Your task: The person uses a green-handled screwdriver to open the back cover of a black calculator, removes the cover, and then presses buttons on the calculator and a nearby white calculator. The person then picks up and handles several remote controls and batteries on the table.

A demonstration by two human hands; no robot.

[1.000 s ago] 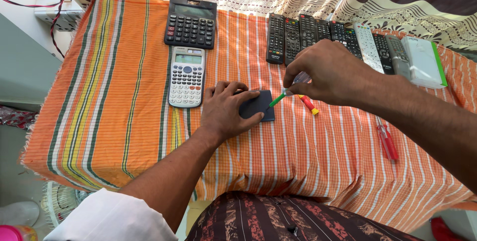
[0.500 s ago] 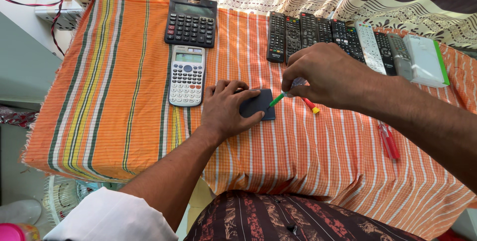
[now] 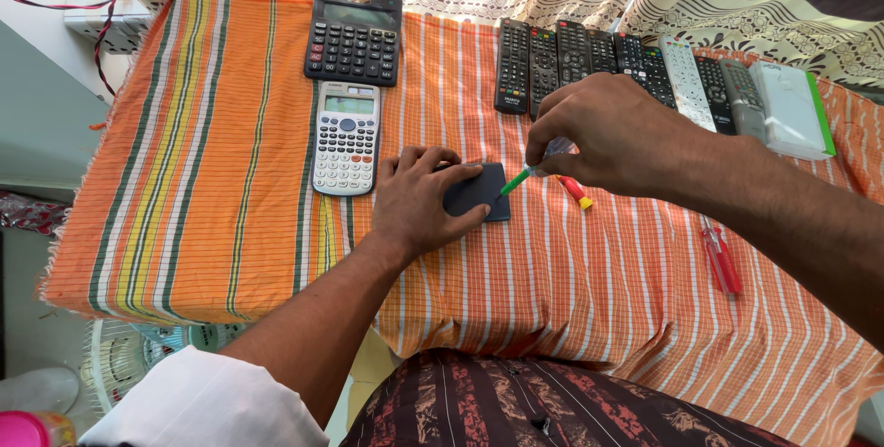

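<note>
The small dark flat device (image 3: 481, 191) lies near the middle of the counter (image 3: 230, 180), which is covered by an orange striped cloth, just to the right of a silver scientific calculator (image 3: 345, 139). The left hand (image 3: 419, 198) rests palm down on the device's left part, its fingers (image 3: 440, 158) slightly spread and pressing along the top edge, while the thumb lies against the lower edge; the right half of the device stays visible. The right hand (image 3: 608, 134) hovers just above and to the right, its fingers curled together and pinching a green-handled screwdriver (image 3: 520, 176), whose tip points down and left and meets the upper right corner of the device. Whether the tip sits in a screw cannot be told. A small red and yellow screwdriver (image 3: 575, 192) lies on the cloth just below the right hand, and a red-handled screwdriver (image 3: 721, 259) lies farther right, beside the right forearm. Behind the silver calculator sits a larger black desktop calculator (image 3: 354, 35). A row of remote controls (image 3: 608, 65), mostly black with a white one among them, lines the far edge, ending in a white box with a green edge (image 3: 792, 108).
</note>
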